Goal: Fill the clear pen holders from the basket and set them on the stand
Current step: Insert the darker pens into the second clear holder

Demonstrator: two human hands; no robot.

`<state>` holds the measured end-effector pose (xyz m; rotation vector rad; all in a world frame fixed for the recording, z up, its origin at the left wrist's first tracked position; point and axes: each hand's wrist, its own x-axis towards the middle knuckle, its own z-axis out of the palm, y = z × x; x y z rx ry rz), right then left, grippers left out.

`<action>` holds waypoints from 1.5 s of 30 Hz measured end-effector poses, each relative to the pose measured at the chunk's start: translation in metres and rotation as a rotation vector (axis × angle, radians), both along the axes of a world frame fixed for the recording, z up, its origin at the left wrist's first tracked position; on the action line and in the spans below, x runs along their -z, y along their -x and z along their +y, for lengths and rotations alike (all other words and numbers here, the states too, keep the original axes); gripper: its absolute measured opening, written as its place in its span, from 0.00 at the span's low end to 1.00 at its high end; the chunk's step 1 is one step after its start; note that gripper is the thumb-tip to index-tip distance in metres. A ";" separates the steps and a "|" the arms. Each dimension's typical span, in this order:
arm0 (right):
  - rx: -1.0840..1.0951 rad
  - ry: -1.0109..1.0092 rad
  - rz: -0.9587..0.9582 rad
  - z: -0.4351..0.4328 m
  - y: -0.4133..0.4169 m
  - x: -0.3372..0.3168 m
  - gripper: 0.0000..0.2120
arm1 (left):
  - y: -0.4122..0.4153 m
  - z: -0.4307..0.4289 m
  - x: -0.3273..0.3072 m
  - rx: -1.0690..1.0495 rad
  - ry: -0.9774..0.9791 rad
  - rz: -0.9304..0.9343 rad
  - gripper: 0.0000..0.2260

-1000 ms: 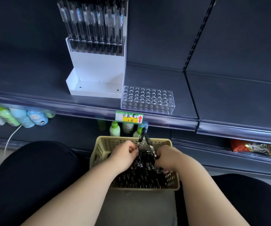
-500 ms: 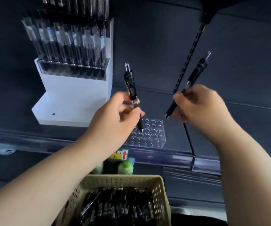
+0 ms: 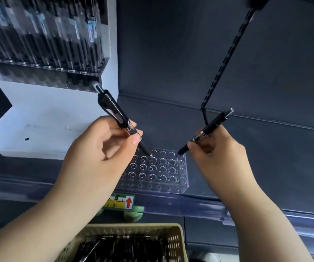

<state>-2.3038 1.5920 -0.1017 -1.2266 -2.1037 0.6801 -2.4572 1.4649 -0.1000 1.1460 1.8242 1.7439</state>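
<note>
A clear pen holder (image 3: 163, 171) with rows of empty holes lies on the dark shelf. My left hand (image 3: 99, 154) grips a black pen (image 3: 114, 110), tip down and touching a hole in the holder's back row. My right hand (image 3: 218, 154) holds a second black pen (image 3: 209, 127) slanted, its tip just above the holder's back right corner. The white stand (image 3: 54, 118) at the left carries a clear holder full of pens (image 3: 44, 38) on its upper step. A beige basket (image 3: 173, 241) with several black pens sits at the bottom.
A yellow price label (image 3: 121, 202) with a red arrow hangs on the shelf's clear front rail. Green bottle caps (image 3: 133, 214) show on the shelf below. A slotted black upright (image 3: 226, 61) divides the dark back panel. The shelf right of the holder is bare.
Both hands rose from the basket, each with a black pen, and came down to the clear holder. The view tilted up and moved closer to the shelf.
</note>
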 end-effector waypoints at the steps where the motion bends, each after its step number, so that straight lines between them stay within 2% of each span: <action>1: 0.000 -0.013 -0.004 0.000 0.000 0.000 0.09 | 0.000 0.001 0.000 0.010 0.007 -0.009 0.06; 6: -0.019 -0.042 -0.047 0.011 0.001 0.001 0.07 | -0.002 0.009 -0.003 0.036 0.004 -0.012 0.06; 10: -0.056 -0.014 -0.091 0.016 0.003 0.005 0.06 | 0.000 0.010 -0.003 0.010 0.002 0.006 0.12; 23: -0.069 -0.045 -0.085 0.017 0.007 0.001 0.04 | 0.000 0.008 0.004 0.012 0.040 0.032 0.14; 29: -0.042 -0.047 -0.150 0.016 0.003 -0.001 0.07 | -0.005 0.013 0.010 0.033 0.059 0.070 0.05; 33: -0.060 0.001 -0.139 0.013 0.004 -0.001 0.08 | -0.010 0.019 0.011 0.083 0.042 0.065 0.07; 41: -0.079 0.051 -0.098 0.019 -0.010 -0.011 0.09 | -0.035 0.053 0.012 0.101 0.009 0.201 0.11; 45: -0.090 0.061 -0.105 0.020 -0.016 -0.010 0.07 | -0.047 0.063 0.023 0.058 0.067 0.265 0.08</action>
